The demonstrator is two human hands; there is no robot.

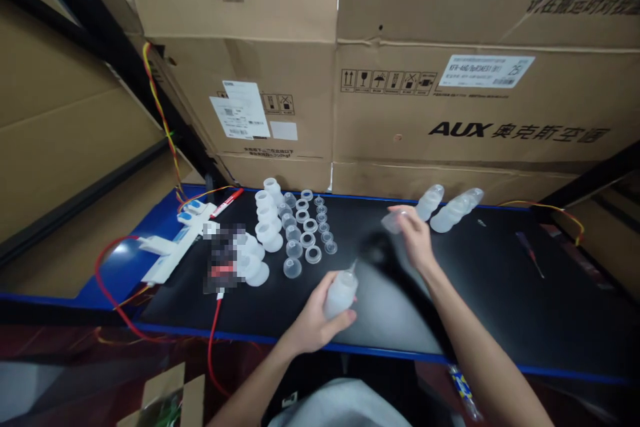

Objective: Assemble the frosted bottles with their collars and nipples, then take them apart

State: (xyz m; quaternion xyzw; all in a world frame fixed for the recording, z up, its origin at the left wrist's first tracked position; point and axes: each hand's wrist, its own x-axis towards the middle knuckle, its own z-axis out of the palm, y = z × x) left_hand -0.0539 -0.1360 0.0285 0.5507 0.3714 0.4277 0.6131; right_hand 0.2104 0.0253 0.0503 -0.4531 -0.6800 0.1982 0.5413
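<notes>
My left hand [316,320] is wrapped round a small translucent baby bottle [342,293] near the table's front edge. A thin clear tip sticks up from its top. Further back and to the right, my right hand [416,239] pinches a clear dome-shaped cap [393,221], apart from the bottle. To the left stand several open white bottles [269,237], beside a column of clear domed caps [293,249]. Alongside lie a column of rings [310,225] and a column of small clear nipples [324,227]. Several capped bottles [448,215] stand at the back right.
A black table mat [390,320] has a blue edge. At left are a white power strip [175,250], a red marker [227,203] and a red cable [214,340]. A screwdriver [530,253] lies at right. Large cardboard boxes [390,140] wall off the back.
</notes>
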